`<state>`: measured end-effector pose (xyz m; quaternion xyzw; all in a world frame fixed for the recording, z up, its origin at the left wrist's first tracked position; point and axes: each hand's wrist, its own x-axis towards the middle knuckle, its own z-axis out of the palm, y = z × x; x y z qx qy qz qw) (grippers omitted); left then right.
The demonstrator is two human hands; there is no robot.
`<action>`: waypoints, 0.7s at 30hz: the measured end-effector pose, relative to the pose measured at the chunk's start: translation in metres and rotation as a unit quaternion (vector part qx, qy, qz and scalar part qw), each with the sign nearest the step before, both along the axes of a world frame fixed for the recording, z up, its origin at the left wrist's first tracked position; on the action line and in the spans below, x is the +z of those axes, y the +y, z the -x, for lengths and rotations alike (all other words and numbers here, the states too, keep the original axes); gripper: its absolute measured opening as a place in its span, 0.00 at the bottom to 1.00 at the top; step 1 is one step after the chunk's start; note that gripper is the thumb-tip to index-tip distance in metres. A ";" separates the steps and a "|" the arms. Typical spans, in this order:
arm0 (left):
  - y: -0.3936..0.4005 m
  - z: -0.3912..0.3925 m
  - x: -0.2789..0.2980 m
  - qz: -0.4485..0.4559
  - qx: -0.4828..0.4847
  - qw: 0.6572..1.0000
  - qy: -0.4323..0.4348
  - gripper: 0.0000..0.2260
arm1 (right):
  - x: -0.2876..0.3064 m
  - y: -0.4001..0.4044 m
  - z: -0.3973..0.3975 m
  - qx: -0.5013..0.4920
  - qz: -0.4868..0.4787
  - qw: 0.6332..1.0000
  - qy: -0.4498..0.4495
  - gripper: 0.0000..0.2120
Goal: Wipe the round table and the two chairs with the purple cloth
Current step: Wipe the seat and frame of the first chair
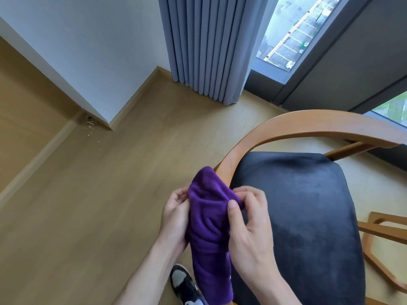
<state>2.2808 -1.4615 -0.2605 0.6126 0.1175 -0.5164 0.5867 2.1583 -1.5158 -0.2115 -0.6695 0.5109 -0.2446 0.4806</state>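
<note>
Both hands hold a purple cloth (208, 225) beside a chair (304, 208).
Left hand (175, 219) grips its left edge, right hand (247, 221) pinches its right; the cloth hangs over the seat's left edge, above a shoe (186, 285).

I count one purple cloth (208, 227), two hands, left (175, 219) and right (248, 225), one chair (308, 205), one shoe (186, 285) and one curtain (209, 45).
</note>
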 end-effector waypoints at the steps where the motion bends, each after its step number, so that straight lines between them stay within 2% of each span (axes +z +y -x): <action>1: -0.013 -0.002 -0.007 0.000 -0.010 1.000 -0.001 0.10 | -0.001 -0.007 -0.006 -0.012 -0.003 1.000 -0.011 0.07; 3: -0.030 -0.003 -0.011 0.019 -0.088 0.995 0.032 0.18 | -0.005 -0.019 -0.020 -0.020 -0.018 1.000 -0.013 0.06; 4: -0.038 -0.004 -0.014 0.012 -0.143 0.989 0.031 0.19 | -0.010 -0.023 -0.026 -0.020 -0.032 0.999 -0.008 0.03; 5: -0.044 -0.004 -0.020 0.020 -0.164 0.986 0.033 0.15 | -0.014 -0.025 -0.032 -0.017 -0.044 0.999 -0.001 0.02; 6: -0.050 -0.004 -0.024 0.032 -0.149 0.986 0.069 0.10 | -0.018 -0.026 -0.037 -0.014 -0.047 0.999 0.010 0.07; 8: -0.060 -0.007 -0.023 0.011 -0.154 0.987 0.036 0.12 | -0.024 -0.025 -0.044 -0.013 -0.042 0.999 0.032 0.18; 10: -0.058 -0.012 -0.024 0.025 -0.186 0.982 0.000 0.18 | -0.028 -0.026 -0.047 -0.026 -0.047 0.998 0.034 0.27; 12: -0.050 -0.009 -0.020 0.094 -0.208 0.973 0.039 0.30 | -0.030 -0.030 -0.049 -0.049 -0.057 0.997 0.029 0.30; 14: -0.044 -0.002 -0.015 0.135 -0.209 0.967 0.061 0.35 | -0.030 -0.035 -0.052 -0.066 -0.064 0.995 0.027 0.30; 16: -0.039 0.007 -0.004 0.163 -0.175 0.968 0.077 0.29 | -0.030 -0.040 -0.054 -0.073 -0.063 0.995 0.030 0.28; 18: -0.033 0.015 0.008 0.181 -0.121 0.974 0.066 0.20 | -0.030 -0.044 -0.055 -0.066 -0.062 0.995 0.040 0.24; 19: -0.030 0.017 0.015 0.175 -0.102 0.978 0.047 0.18 | -0.029 -0.045 -0.054 -0.058 -0.067 0.995 0.042 0.21; 21: -0.023 0.019 0.022 0.138 -0.092 0.984 -0.059 0.20 | -0.023 -0.049 -0.052 -0.039 -0.059 0.997 0.030 0.16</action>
